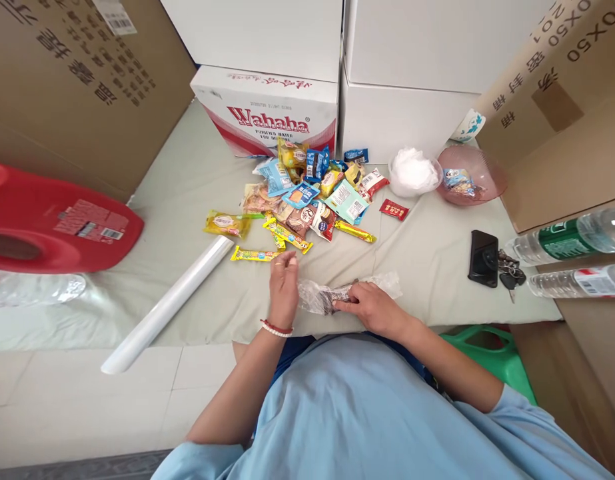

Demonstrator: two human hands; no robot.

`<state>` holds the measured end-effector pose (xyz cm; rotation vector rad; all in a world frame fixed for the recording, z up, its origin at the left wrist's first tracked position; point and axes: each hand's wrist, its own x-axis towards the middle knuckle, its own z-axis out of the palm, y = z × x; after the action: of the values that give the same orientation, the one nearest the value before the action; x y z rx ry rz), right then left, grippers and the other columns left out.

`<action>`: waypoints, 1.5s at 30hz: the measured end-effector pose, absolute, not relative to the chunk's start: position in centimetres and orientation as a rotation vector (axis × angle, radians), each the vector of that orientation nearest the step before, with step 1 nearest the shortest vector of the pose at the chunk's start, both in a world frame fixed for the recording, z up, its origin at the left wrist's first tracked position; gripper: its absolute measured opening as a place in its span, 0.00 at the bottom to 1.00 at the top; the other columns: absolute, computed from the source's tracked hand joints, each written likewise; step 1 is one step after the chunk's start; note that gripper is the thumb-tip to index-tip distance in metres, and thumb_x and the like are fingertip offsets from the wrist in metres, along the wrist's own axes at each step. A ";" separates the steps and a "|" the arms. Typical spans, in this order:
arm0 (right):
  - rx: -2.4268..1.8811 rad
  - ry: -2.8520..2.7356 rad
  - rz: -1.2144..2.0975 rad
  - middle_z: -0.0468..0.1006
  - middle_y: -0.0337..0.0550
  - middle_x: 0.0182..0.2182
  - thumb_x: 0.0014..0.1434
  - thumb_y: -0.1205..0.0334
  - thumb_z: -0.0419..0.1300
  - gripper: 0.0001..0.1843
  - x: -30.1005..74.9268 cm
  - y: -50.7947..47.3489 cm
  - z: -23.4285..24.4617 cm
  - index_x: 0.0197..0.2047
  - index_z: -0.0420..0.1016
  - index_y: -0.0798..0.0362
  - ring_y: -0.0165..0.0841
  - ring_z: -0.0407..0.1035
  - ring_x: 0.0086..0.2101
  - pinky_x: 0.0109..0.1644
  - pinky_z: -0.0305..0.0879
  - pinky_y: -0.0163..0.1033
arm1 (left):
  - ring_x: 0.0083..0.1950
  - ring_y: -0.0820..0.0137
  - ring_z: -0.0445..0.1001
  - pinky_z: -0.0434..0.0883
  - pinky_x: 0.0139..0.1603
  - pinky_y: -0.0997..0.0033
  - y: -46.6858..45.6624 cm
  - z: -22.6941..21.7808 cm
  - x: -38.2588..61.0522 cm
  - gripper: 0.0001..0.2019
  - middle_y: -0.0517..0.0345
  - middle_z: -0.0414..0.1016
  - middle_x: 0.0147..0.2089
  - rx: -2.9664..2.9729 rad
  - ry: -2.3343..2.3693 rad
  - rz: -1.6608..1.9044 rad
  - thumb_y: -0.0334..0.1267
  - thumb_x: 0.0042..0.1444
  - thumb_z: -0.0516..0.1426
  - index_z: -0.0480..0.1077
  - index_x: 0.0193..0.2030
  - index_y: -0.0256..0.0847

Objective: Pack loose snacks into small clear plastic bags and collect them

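Note:
Close to the table's front edge lies a dark brown item in clear plastic film, its kind hard to tell. My right hand is closed over its right part, with the index finger stretched along it and loose film sticking out beyond. At the film's left end my left hand is raised, fingers bent and pressed together. Whatever those fingers hold, if anything, is hidden. Just beyond the left fingertips lies a yellow snack stick. Behind it is a pile of wrapped snacks in several colours.
A roll of plastic film juts over the front edge at left. A red jug lies beyond it. Rightward are a bowl with white plastic, a pink bowl, a phone, keys and bottles. Cartons line the back.

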<state>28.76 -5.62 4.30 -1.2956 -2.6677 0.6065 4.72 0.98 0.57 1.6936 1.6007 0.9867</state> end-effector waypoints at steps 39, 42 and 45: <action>-1.798 -2.244 0.960 0.81 0.45 0.38 0.71 0.66 0.52 0.10 25.6 -1.9 8.2 0.41 0.75 0.52 0.35 0.73 0.38 0.41 0.60 0.37 | 0.67 0.51 0.73 0.72 0.65 0.47 -7.2 3.6 9.6 0.18 0.38 0.80 0.59 2.559 1.117 0.427 0.25 0.65 0.50 0.77 0.55 0.32; -1.753 -2.406 0.916 0.79 0.50 0.43 0.74 0.67 0.49 0.12 24.3 -2.2 7.1 0.46 0.75 0.54 0.37 0.73 0.40 0.42 0.61 0.38 | 0.61 0.59 0.77 0.75 0.64 0.54 -6.6 3.8 7.0 0.15 0.46 0.82 0.54 2.280 1.136 0.658 0.29 0.66 0.51 0.78 0.50 0.39; -1.693 -2.471 0.872 0.76 0.51 0.45 0.73 0.69 0.50 0.12 24.4 -3.3 6.2 0.48 0.74 0.55 0.37 0.71 0.39 0.43 0.63 0.39 | 0.50 0.62 0.80 0.78 0.53 0.57 -5.8 3.7 4.9 0.13 0.50 0.81 0.48 1.935 1.501 0.749 0.35 0.69 0.50 0.77 0.46 0.42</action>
<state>24.44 -3.27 6.23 -1.6934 -2.4710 0.8717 4.90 -5.84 3.70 1.9352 1.5009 0.7490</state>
